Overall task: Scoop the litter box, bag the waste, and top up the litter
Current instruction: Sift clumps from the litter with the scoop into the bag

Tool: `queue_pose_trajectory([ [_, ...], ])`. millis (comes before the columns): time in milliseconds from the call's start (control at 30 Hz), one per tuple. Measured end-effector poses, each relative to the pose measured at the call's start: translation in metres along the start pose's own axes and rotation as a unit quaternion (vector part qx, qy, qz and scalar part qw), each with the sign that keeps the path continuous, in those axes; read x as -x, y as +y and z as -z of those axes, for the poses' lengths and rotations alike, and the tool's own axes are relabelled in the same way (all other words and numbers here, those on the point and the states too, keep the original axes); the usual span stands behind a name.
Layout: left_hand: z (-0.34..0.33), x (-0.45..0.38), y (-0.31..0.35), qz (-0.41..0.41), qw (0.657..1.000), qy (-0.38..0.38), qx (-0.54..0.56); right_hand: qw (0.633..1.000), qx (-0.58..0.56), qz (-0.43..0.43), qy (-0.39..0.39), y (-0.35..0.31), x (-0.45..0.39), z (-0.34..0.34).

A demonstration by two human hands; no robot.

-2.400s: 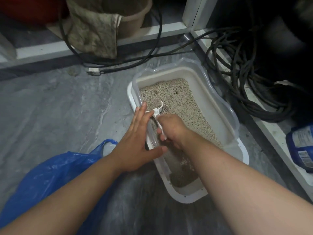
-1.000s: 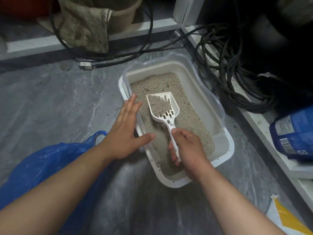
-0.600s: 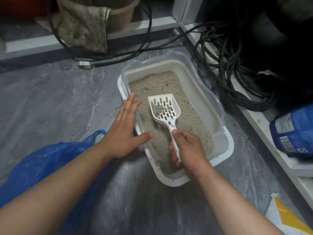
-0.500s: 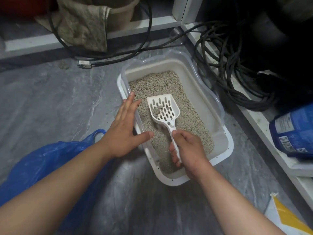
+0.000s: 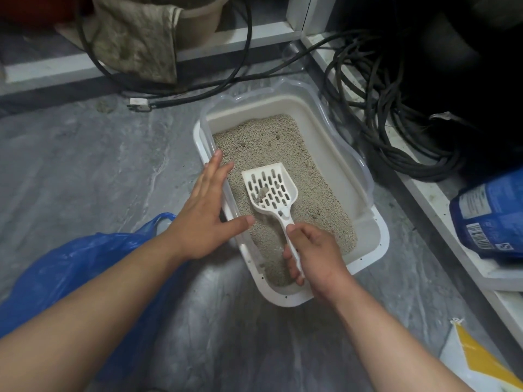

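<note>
Your right hand (image 5: 312, 251) is wrapped around the handle of the white slotted plastic scoop (image 5: 270, 190), fingers curled under it and thumb on top, and you hold the scoop's blade just above the beige granular litter (image 5: 271, 148) with a small grey clump (image 5: 261, 193) sitting on the slots near its left side. Your left hand (image 5: 202, 213) lies flat and relaxed on the left rim of the white rectangular plastic litter box (image 5: 368, 244), fingers straight and pointing to the far side, thumb spread out toward the scoop's neck; it grasps nothing. The box sits on the grey marbled floor (image 5: 85, 165), a clear plastic collar around its top edge, and the litter fills the left and middle part of it while the right inner wall shows bare. At near left, partly under your left forearm, there is the crumpled blue plastic bag (image 5: 70, 264), one of its handle loops standing up just beside your left wrist. On the right, a blue litter bag with a white label and barcode (image 5: 489, 216) lies on a pale ledge (image 5: 441, 199), well apart from the box. A heap of black cables (image 5: 390, 108) coils at far right, just beside the box's far corner, and at far left a dirty beige cloth (image 5: 135, 38) hangs over a tan tub (image 5: 201, 21). At the near right corner a white and yellow bag (image 5: 475, 360) pokes into view.
</note>
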State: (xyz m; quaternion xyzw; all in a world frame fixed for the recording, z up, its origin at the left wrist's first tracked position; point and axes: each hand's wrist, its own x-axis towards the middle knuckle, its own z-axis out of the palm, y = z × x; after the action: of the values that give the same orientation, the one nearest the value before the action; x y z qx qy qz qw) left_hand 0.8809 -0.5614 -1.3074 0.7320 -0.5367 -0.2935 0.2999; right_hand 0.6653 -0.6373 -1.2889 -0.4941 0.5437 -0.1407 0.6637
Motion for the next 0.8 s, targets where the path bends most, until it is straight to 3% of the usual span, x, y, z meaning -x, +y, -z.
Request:
queue_pose_trajectory([
  [367, 0.001, 0.0, 0.004, 0.004, 1.0, -0.013, 0.015, 1.0, 0.004, 0.003, -0.01, 0.002, 0.006, 0.004],
  [633, 0.006, -0.005, 0.014, 0.04, 0.998, -0.045, -0.015, 0.999, -0.016, 0.024, 0.024, -0.015, 0.013, 0.014],
  [800, 0.042, 0.013, 0.02, 0.04, 0.996, -0.075, 0.015, 0.997, -0.041, 0.062, -0.017, -0.042, 0.039, 0.002],
])
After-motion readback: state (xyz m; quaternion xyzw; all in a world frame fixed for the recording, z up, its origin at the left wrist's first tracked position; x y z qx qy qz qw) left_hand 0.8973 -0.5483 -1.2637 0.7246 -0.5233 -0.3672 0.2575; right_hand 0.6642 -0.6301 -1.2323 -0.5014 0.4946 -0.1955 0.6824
